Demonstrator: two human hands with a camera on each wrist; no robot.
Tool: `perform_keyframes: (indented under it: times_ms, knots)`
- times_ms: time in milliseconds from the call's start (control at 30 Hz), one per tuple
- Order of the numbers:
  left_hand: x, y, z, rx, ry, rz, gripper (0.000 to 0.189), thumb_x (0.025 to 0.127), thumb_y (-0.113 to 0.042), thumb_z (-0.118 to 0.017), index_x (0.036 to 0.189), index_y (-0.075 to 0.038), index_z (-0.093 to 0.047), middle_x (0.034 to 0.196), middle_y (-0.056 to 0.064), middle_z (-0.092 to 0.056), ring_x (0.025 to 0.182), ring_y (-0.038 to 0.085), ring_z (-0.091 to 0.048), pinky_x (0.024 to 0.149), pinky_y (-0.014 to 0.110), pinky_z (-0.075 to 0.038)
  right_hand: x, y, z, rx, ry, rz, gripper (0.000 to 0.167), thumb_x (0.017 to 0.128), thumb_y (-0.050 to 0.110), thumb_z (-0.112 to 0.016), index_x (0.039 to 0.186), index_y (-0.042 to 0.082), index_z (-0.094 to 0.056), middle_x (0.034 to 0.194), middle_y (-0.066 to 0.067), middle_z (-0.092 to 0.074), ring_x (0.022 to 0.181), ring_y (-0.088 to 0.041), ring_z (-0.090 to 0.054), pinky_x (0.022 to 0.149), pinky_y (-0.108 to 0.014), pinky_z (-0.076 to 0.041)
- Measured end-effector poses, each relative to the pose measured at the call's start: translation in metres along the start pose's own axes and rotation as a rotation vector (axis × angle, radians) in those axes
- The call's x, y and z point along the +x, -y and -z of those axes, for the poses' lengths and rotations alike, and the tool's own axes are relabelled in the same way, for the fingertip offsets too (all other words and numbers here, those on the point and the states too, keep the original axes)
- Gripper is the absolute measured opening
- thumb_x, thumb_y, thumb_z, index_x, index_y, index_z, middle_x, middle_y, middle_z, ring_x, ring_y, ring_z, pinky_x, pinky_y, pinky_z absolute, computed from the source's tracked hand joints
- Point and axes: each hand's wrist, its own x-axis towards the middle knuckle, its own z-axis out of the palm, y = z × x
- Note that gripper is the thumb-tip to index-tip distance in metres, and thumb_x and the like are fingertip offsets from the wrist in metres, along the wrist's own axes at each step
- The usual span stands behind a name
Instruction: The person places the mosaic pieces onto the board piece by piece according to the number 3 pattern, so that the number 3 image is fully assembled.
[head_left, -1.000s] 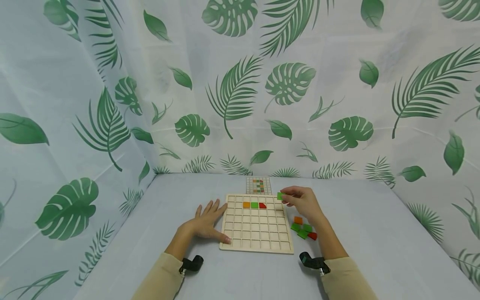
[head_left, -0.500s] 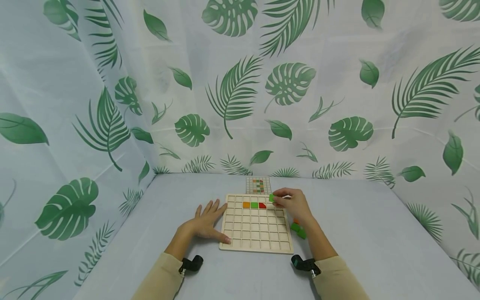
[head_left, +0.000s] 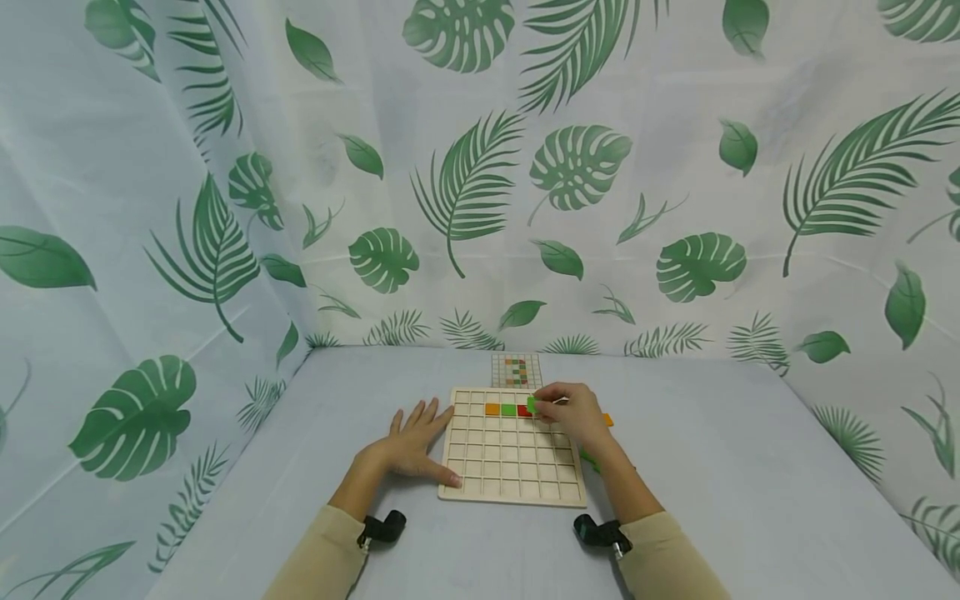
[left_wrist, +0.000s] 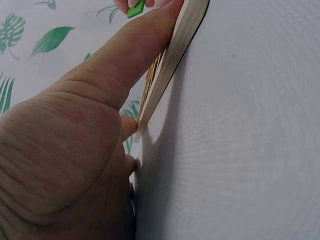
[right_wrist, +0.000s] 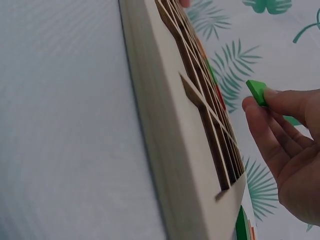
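Note:
A wooden grid board (head_left: 510,454) lies on the table. In its second row from the back sit an orange tile (head_left: 492,409), a green tile (head_left: 508,410) and a red tile (head_left: 522,411). My left hand (head_left: 408,450) rests with spread fingers at the board's left edge, its thumb over the front left corner. Between thumb and fingertips, my right hand (head_left: 573,412) pinches another green tile (head_left: 531,405), held above the board. The right wrist view shows this raised green tile (right_wrist: 257,92) tilted and apart from the board; in the head view it overlaps the red one.
A printed grid card (head_left: 516,371) with coloured squares lies behind the board. To the board's right, partly hidden by the right arm, are a loose orange tile (head_left: 608,419) and loose green tiles (head_left: 588,458). A leaf-patterned cloth (head_left: 480,208) hangs behind the table.
My right hand has carried the pinched green tile leftward, from the board's back right corner to beside the red tile. The loose orange tile now shows farther back. My left hand has stayed put.

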Motion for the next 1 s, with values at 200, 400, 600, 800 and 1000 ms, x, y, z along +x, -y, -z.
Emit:
perform_keyframes:
  times_ms: [200,400,600,800,1000]
  knots:
    - [0.000,0.000,0.001,-0.004,-0.007,-0.005,0.132,0.069,-0.078,-0.080,0.169,-0.021,-0.016,0.176,0.016,-0.002,0.163,0.040,0.003,0.125,0.070,0.006,0.001,-0.002,-0.003,-0.037,0.012,0.022,0.015,0.096,0.007,-0.074,0.109,-0.001,-0.077,0.096,-0.015,-0.077,0.082,-0.030,-0.075,0.070,-0.033,-0.063]
    - [-0.001,0.000,0.001,-0.006,-0.005,-0.006,0.131,0.070,-0.077,-0.080,0.169,-0.020,-0.016,0.176,0.017,-0.001,0.163,0.041,0.003,0.125,0.071,0.005,0.001,-0.003,-0.008,-0.081,0.011,0.016,0.012,0.094,0.008,-0.077,0.104,0.002,-0.080,0.088,-0.009,-0.077,0.075,-0.023,-0.071,0.064,-0.029,-0.060]
    - [0.001,0.000,0.001,0.001,-0.016,-0.004,0.130,0.070,-0.076,-0.081,0.169,-0.020,-0.016,0.175,0.018,-0.003,0.162,0.041,0.002,0.125,0.071,0.004,0.000,-0.001,-0.013,-0.128,0.024,-0.006,0.008,0.094,0.008,-0.077,0.100,0.004,-0.079,0.092,-0.009,-0.077,0.076,-0.020,-0.073,0.068,-0.031,-0.062]
    - [0.000,-0.001,0.001,-0.003,-0.016,-0.005,0.130,0.070,-0.075,-0.081,0.169,-0.020,-0.017,0.175,0.018,-0.003,0.162,0.041,0.002,0.125,0.071,0.004,-0.001,0.000,-0.016,-0.199,0.029,0.024,0.007,0.093,0.008,-0.077,0.100,0.004,-0.079,0.093,-0.006,-0.078,0.075,-0.016,-0.069,0.066,-0.027,-0.059]
    - [0.000,-0.001,0.000,-0.001,-0.015,-0.009,0.130,0.071,-0.075,-0.081,0.169,-0.019,-0.017,0.175,0.019,-0.004,0.162,0.042,0.001,0.125,0.071,0.003,-0.002,-0.001,-0.016,-0.226,0.049,0.067,0.006,0.093,0.008,-0.078,0.098,0.005,-0.079,0.089,-0.003,-0.076,0.075,-0.015,-0.063,0.062,-0.025,-0.052]
